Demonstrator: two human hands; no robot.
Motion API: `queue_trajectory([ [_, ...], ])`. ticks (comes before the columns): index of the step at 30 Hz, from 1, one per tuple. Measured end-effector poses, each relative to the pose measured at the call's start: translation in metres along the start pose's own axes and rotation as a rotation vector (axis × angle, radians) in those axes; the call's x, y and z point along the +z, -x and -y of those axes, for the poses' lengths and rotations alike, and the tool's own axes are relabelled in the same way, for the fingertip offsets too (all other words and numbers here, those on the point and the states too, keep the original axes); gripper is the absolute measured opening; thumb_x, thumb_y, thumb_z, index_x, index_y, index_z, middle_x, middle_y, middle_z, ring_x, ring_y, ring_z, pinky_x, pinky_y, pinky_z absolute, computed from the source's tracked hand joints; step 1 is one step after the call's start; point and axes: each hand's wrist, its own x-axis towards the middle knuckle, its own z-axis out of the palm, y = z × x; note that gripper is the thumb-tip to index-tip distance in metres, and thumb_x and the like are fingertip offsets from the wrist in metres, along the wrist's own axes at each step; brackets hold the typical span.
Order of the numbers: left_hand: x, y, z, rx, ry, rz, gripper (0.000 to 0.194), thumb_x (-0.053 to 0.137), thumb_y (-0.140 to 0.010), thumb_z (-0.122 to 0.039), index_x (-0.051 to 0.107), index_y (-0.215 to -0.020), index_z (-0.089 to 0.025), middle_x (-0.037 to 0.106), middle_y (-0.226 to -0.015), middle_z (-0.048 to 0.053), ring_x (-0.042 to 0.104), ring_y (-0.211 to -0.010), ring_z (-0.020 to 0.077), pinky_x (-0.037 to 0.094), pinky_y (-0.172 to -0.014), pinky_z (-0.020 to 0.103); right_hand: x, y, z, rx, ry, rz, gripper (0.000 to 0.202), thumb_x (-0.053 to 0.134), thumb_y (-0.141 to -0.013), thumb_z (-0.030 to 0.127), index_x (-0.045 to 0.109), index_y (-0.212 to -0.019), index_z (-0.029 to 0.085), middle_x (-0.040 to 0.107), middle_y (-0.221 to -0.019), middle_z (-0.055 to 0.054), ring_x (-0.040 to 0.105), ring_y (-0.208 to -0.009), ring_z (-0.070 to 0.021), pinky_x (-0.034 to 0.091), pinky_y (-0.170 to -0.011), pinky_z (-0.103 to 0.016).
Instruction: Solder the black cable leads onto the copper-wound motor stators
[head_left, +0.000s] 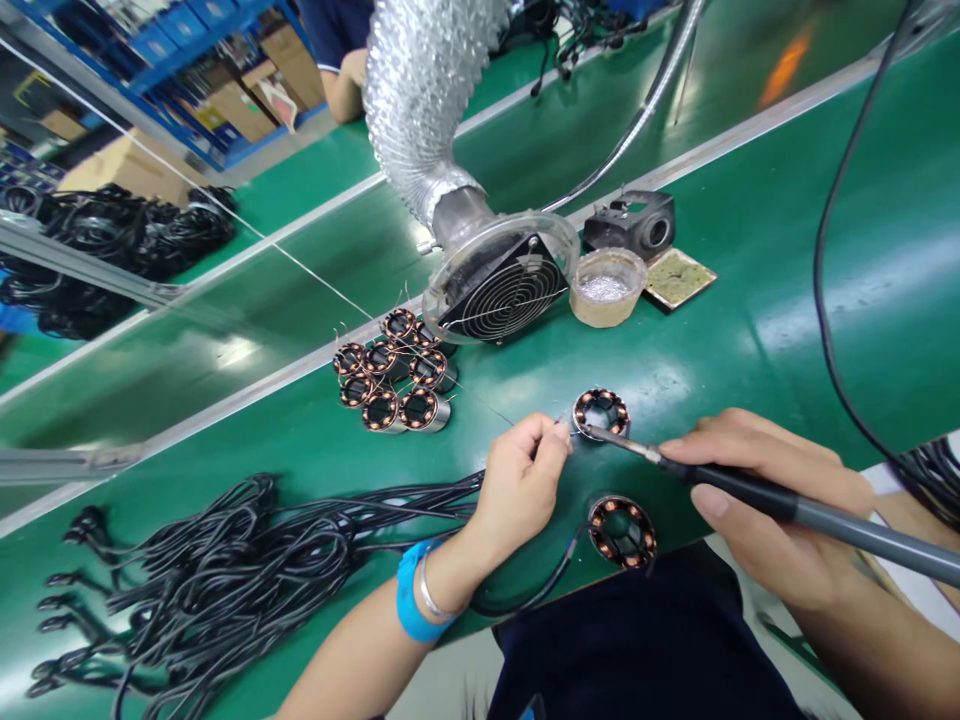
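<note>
We see the left grip [523, 480] closed to a pinch, thumb against forefinger, on a thin wire [491, 410] at the near ring's left edge. Our right grip [787, 460] is wrapped penlike around the dark handle of a soldering iron [742, 490], thumb below and fingers above, with no gap along the handle. The iron's long axis slants from the lower right toward the upper left, its metal tip pointing left at the near edge of a copper-wound ring [616, 402]. That ring sits on the green surface [720, 360] between our two hands, its opening facing up. A second wound ring [645, 535] lies nearer to us, a black cable running to its left side. More wound rings [400, 366] stand clustered farther left, beyond the bundled cables [247, 570].
</note>
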Motion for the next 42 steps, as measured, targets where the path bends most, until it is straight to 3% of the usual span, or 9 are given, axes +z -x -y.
queue_trajectory([
  [8,-0.001,0.001,0.001,-0.002,0.017,0.003,0.033,0.048,-0.094,-0.037,0.053,-0.068,-0.018,0.039,-0.056,-0.006,0.036,-0.055,0.0103,0.028,-0.055,0.024,-0.002,-0.009,-0.010,-0.025,0.049,-0.071,0.026,0.060,-0.084,0.015,0.071,-0.107,0.025,0.066,-0.081,-0.002,0.056,-0.065,-0.0164,0.043,-0.056,-0.033],
  [12,0.000,0.001,0.001,0.008,0.024,0.009,0.033,0.048,-0.094,-0.037,0.053,-0.068,-0.017,0.040,-0.057,-0.005,0.036,-0.056,0.0101,0.029,-0.056,0.024,-0.008,-0.039,-0.051,-0.164,0.250,-0.166,0.033,0.066,-0.087,0.018,0.069,-0.118,0.027,0.071,-0.094,-0.004,0.062,-0.079,-0.0189,0.050,-0.072,-0.035],
  [15,0.000,0.001,0.003,0.003,0.041,0.015,0.033,0.048,-0.095,-0.038,0.053,-0.069,-0.017,0.038,-0.057,-0.005,0.035,-0.056,0.0097,0.028,-0.055,0.024,-0.012,-0.058,-0.085,-0.170,0.421,-0.092,0.034,0.066,-0.090,0.024,0.066,-0.124,0.023,0.071,-0.110,-0.008,0.066,-0.098,-0.0224,0.052,-0.089,-0.037],
  [17,-0.001,0.001,0.005,-0.026,0.074,0.030,0.035,0.049,-0.095,-0.041,0.054,-0.071,-0.017,0.035,-0.056,-0.006,0.031,-0.054,0.0092,0.026,-0.053,0.024,-0.012,-0.062,-0.095,-0.119,0.447,0.001,0.033,0.063,-0.092,0.026,0.065,-0.125,0.022,0.072,-0.106,-0.007,0.068,-0.093,-0.0208,0.054,-0.086,-0.034],
  [21,-0.006,0.002,0.009,-0.097,0.181,0.089,0.039,0.049,-0.095,-0.048,0.057,-0.076,-0.016,0.036,-0.057,-0.006,0.028,-0.050,0.0076,0.023,-0.049,0.022,-0.002,-0.048,-0.078,-0.049,0.320,0.059,0.027,0.057,-0.095,0.019,0.063,-0.121,0.023,0.071,-0.084,0.001,0.067,-0.067,-0.0122,0.054,-0.068,-0.025],
  [27,-0.015,-0.001,0.004,-0.098,0.282,0.048,0.028,0.074,-0.076,-0.037,0.057,-0.083,-0.015,0.051,-0.068,-0.004,0.042,-0.059,0.0071,0.034,-0.057,0.018,0.028,-0.031,-0.040,-0.220,0.160,0.252,0.021,0.063,-0.087,0.014,0.060,-0.106,0.021,0.068,-0.084,-0.001,0.058,-0.074,-0.0168,0.046,-0.071,-0.032],
  [34,-0.014,-0.003,0.005,-0.101,0.130,0.081,0.032,0.070,-0.081,-0.044,0.065,-0.075,-0.013,0.042,-0.057,-0.005,0.031,-0.054,0.0070,0.026,-0.050,0.019,0.035,-0.027,-0.044,-0.241,0.110,0.230,0.026,0.061,-0.087,0.007,0.058,-0.110,0.019,0.064,-0.081,-0.001,0.055,-0.073,-0.0141,0.043,-0.071,-0.030],
  [39,-0.019,-0.005,0.007,-0.160,0.300,0.034,0.040,0.078,-0.070,-0.050,0.063,-0.076,-0.014,0.049,-0.058,-0.004,0.036,-0.051,0.0059,0.029,-0.049,0.019,0.035,-0.024,-0.045,-0.231,0.098,0.205,0.026,0.063,-0.087,0.008,0.058,-0.111,0.020,0.065,-0.081,0.000,0.055,-0.072,-0.0138,0.044,-0.071,-0.030],
  [42,-0.022,-0.007,0.006,-0.224,0.347,-0.009,0.043,0.081,-0.065,-0.052,0.062,-0.072,-0.014,0.047,-0.053,-0.006,0.031,-0.045,0.0038,0.025,-0.046,0.018,0.036,-0.023,-0.045,-0.234,0.080,0.185,0.025,0.063,-0.086,0.007,0.060,-0.108,0.019,0.064,-0.079,0.000,0.054,-0.069,-0.0139,0.043,-0.069,-0.030],
])
